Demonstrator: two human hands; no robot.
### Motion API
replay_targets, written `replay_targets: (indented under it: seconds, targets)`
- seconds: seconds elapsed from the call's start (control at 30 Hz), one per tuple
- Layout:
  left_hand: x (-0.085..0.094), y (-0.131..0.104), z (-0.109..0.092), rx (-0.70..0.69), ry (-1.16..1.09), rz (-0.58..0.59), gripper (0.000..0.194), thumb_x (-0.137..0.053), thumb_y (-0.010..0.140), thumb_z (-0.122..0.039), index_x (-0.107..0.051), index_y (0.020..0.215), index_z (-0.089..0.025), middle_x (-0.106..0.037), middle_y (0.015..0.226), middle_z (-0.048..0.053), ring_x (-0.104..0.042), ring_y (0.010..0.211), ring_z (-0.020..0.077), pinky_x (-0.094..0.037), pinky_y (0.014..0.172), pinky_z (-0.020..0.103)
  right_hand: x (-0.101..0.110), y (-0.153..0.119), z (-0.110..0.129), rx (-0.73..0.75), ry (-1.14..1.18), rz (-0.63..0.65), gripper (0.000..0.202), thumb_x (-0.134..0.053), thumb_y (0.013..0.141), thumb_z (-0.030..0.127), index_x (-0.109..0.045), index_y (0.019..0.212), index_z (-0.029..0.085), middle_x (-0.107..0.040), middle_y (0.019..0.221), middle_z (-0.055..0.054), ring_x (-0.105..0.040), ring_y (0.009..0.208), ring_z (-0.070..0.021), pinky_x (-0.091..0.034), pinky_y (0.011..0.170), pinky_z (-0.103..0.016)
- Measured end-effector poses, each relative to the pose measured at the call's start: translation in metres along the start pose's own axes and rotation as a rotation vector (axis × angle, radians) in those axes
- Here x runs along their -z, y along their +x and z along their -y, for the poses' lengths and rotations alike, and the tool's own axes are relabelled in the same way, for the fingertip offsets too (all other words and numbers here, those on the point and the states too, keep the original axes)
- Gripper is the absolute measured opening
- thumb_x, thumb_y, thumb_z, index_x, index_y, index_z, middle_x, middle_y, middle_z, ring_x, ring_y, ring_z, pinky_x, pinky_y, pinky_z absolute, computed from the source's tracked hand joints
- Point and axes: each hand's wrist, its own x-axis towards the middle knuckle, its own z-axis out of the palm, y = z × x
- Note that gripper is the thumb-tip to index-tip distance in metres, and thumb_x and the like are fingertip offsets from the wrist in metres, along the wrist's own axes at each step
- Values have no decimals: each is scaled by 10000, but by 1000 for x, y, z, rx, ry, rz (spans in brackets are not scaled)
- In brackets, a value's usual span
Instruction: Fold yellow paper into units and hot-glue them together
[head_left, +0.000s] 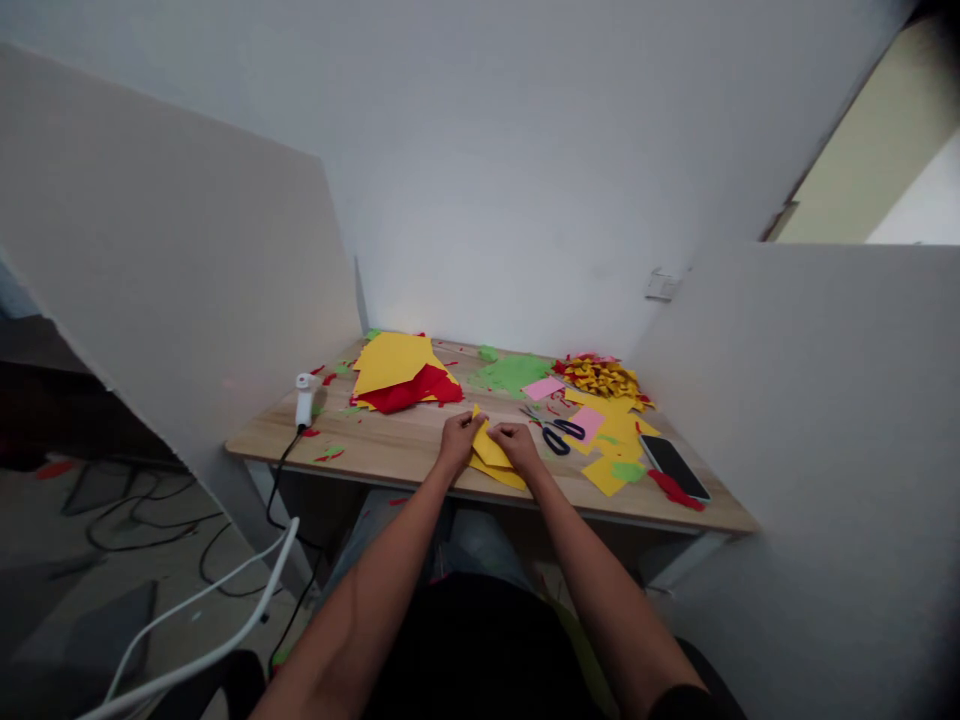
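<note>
Both of my hands hold a folded yellow paper at the front edge of the wooden table. My left hand pinches its left side near the top corner. On the right side, the fingers of my right hand are closed on the same paper. Another yellow layer shows beneath it. Scissors with dark handles lie just right of my right hand, blades pointing up and left. Beyond my left hand is a stack of yellow sheets with red paper on it.
Yellow and red cut pieces are heaped at the back right, near green scraps and pink paper. A phone lies at the right edge. A white corded device stands at the left. Partitions flank the table.
</note>
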Motion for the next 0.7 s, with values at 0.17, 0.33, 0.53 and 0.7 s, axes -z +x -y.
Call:
replay_targets:
  seconds: [0.17, 0.33, 0.53, 0.7]
  targets:
    - [0, 1, 1, -10, -15, -86, 269, -635, 938, -383, -659, 956, -116, -670, 859, 14, -647, 730, 133, -564, 675, 292, -1, 2, -3, -11, 39, -73, 308, -635, 949, 398, -653, 1107, 134, -671, 1066, -41, -667, 895, -194, -582, 761, -348]
    - [2, 7, 2, -63, -88, -247, 290, -612, 949, -403, -654, 1007, -122, -676, 923, 33, -655, 782, 145, -569, 712, 314, 2, 2, -4, -31, 74, -211, 292, -640, 946, 388, -653, 1095, 137, -671, 1054, -40, -666, 874, -183, -582, 739, -333]
    - [5, 7, 0, -82, -146, -319, 293, -612, 948, -410, -649, 984, -121, -668, 897, 25, -647, 757, 139, -564, 690, 302, 7, 1, -6, -72, 110, -414, 283, -625, 960, 380, -642, 1109, 140, -670, 1045, -48, -663, 855, -164, -581, 737, -331]
    - [4, 5, -1, -64, -176, -348, 293, -623, 941, -408, -644, 916, -117, -637, 819, 2, -616, 695, 121, -542, 637, 272, 13, 3, -10, -115, 167, -542, 293, -600, 974, 402, -637, 1103, 142, -670, 1005, -44, -656, 801, -145, -575, 695, -308]
